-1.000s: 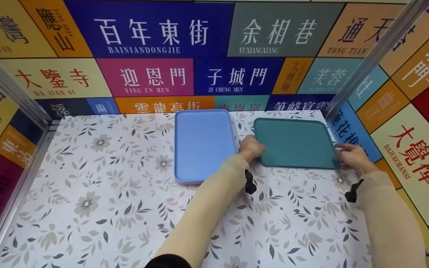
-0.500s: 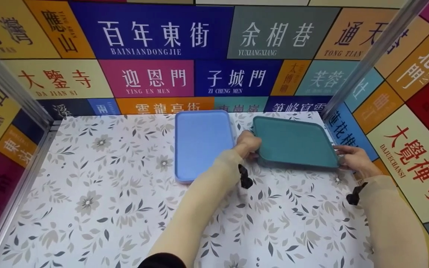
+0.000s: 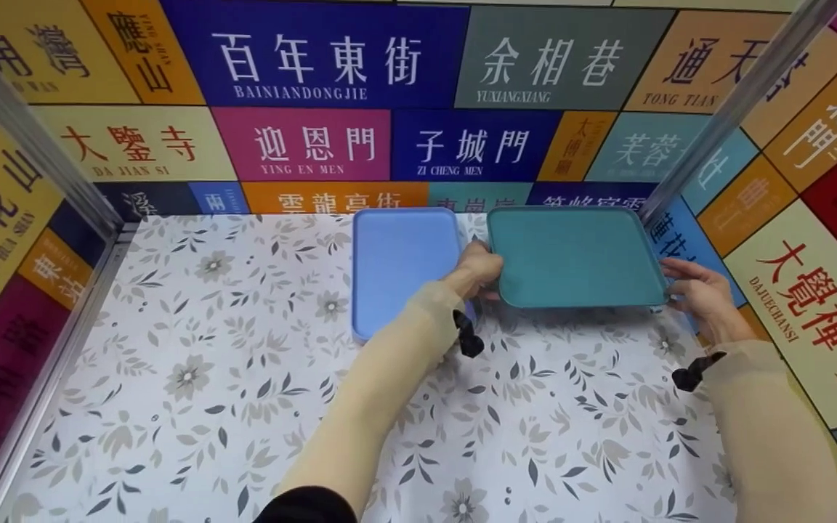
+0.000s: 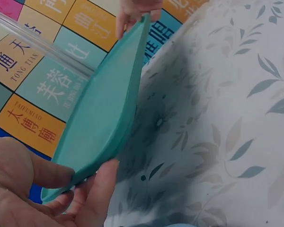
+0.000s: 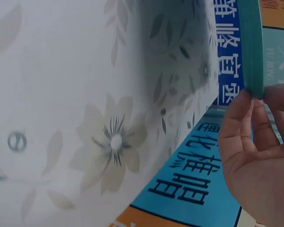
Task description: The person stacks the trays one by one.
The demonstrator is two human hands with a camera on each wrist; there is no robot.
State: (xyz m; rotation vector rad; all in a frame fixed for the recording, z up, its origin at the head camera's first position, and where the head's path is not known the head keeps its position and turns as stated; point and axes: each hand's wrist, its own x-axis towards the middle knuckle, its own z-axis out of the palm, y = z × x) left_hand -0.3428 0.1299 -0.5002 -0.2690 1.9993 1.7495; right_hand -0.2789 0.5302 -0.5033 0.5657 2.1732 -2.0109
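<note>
A green rectangular tray (image 3: 578, 258) is held above the tabletop between both hands, its shadow falling on the cloth below. My left hand (image 3: 478, 267) grips its left short edge, thumb on top and fingers underneath, as the left wrist view shows. At the opposite end my right hand (image 3: 702, 294) pinches the right edge near the front corner; in the right wrist view the thumb and fingertips (image 5: 244, 101) meet at the tray's rim. A blue tray (image 3: 404, 269) lies on the table just left of the green one, partly covered by my left forearm.
A white cloth with a leaf and flower print (image 3: 193, 378) covers the table. Panels with large printed characters (image 3: 317, 54) stand at the back and both sides, with metal posts (image 3: 738, 109) at the corners.
The green tray has been lifted off the table, first tilting, and now sits higher and farther back. Both hands have moved with it. The blue tray has stayed on the table.
</note>
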